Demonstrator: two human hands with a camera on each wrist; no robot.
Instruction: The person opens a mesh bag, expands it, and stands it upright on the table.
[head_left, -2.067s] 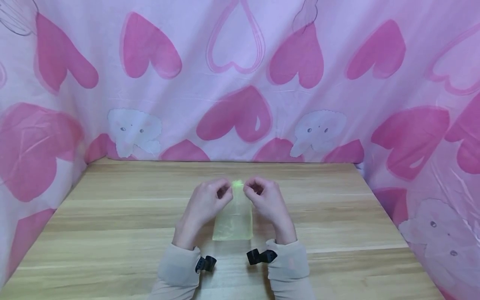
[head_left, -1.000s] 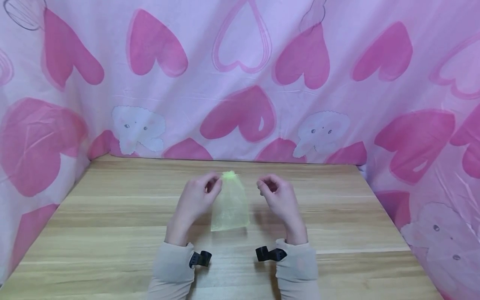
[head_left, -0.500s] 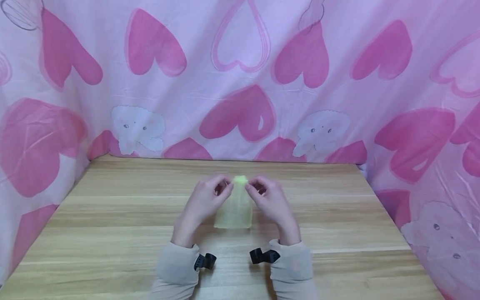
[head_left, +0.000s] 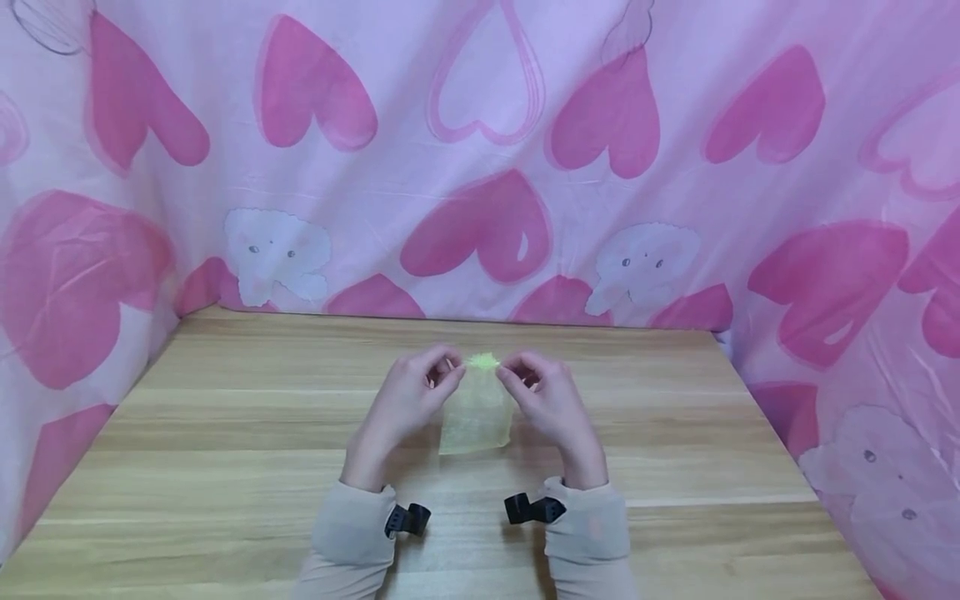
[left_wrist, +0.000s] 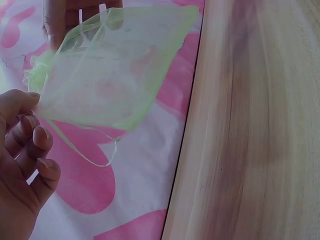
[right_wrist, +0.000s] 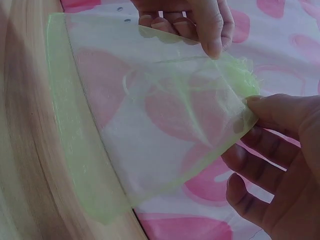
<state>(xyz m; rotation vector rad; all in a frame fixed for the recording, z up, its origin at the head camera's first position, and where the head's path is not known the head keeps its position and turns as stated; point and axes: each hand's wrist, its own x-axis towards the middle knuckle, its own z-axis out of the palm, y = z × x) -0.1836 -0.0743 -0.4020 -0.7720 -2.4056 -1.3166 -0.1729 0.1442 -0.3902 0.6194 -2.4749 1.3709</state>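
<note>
A sheer yellow-green organza drawstring bag hangs above the table between my two hands, its mouth gathered into a ruffle at the top. My left hand pinches the left side of the gathered neck between thumb and forefinger. On the other side, my right hand pinches the right end of the neck the same way. A thin drawstring loop dangles below the bag's edge in the left wrist view. Through the mesh in the right wrist view, the bag shows only string and the backdrop behind it.
Under the hands lies a wood-grain table. A pink cloth printed with hearts and white animal figures hangs along its back and both sides. Small black cameras sit on the cuffs of both beige sleeves.
About a second ago the right hand was apart from the bag, while the left held it. The right hand has come back in and now pinches the neck again.
</note>
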